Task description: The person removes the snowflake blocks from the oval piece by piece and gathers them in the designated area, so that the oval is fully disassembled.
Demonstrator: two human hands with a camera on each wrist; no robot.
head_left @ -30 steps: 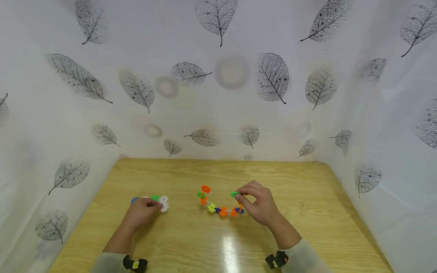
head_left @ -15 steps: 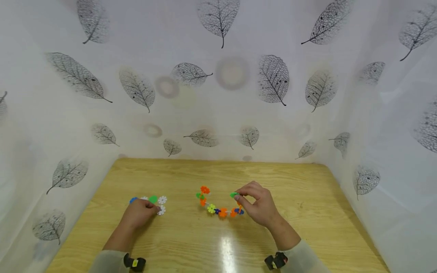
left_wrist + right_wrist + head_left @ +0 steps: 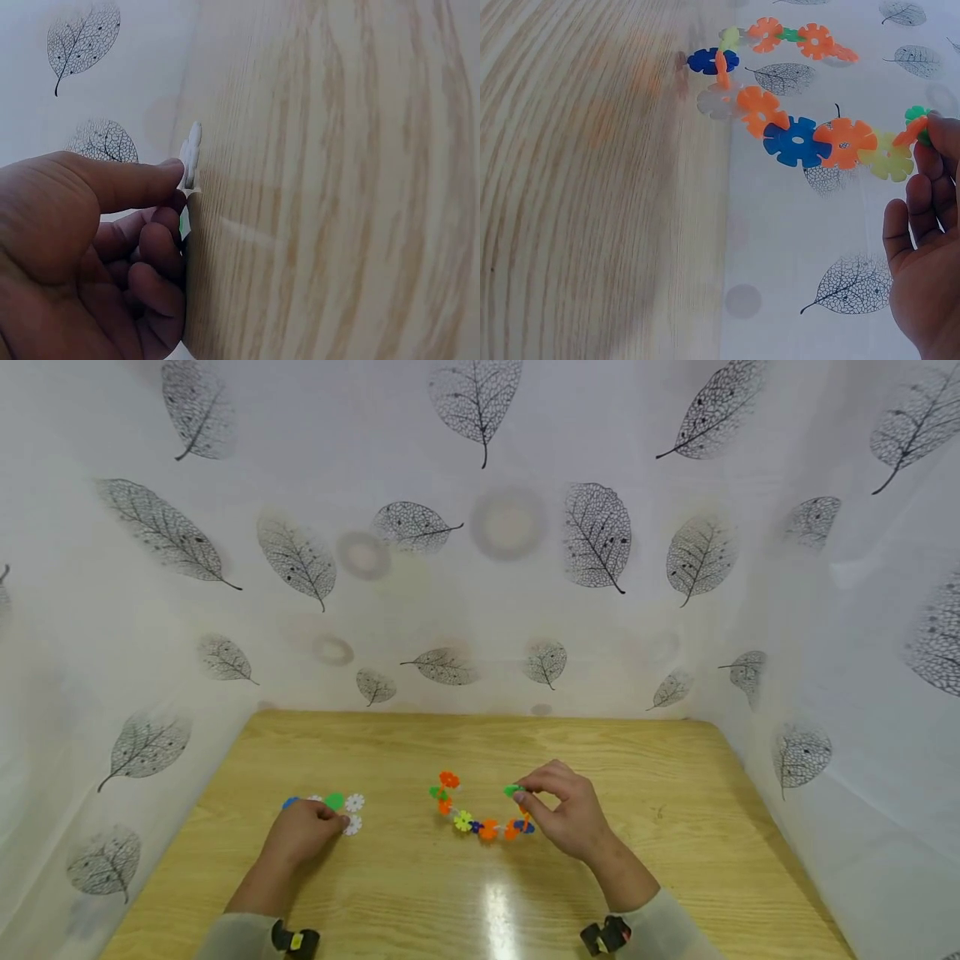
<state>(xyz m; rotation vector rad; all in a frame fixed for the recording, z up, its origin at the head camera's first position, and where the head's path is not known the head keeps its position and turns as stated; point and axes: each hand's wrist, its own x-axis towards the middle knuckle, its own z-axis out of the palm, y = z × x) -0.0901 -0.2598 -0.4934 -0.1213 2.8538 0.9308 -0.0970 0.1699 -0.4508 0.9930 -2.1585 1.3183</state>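
My left hand [image 3: 302, 832] is low over the table at the left, its thumb and forefinger pinching the edge of a white flower-shaped interlocking disc [image 3: 352, 825]. A second white disc [image 3: 355, 802] lies just behind that one. With thumb and forefinger my right hand [image 3: 567, 810] holds a green interlocking disc [image 3: 512, 791], the end piece of a curved chain of discs. Orange, blue, yellow and clear discs [image 3: 797, 141] are slotted edge to edge along this chain, which bends round to an orange disc [image 3: 449, 779] at its far end.
Beside the left hand lie a green disc [image 3: 334, 802] and a blue disc [image 3: 290, 802], the latter partly covered by the hand. The wooden table [image 3: 420, 902] is enclosed by a white leaf-print curtain [image 3: 480, 602] at the back and sides.
My left hand has drawn the front white disc slightly left and toward me, so the two white discs, overlapping before, now show apart. The right hand keeps its grip on the chain, almost still.
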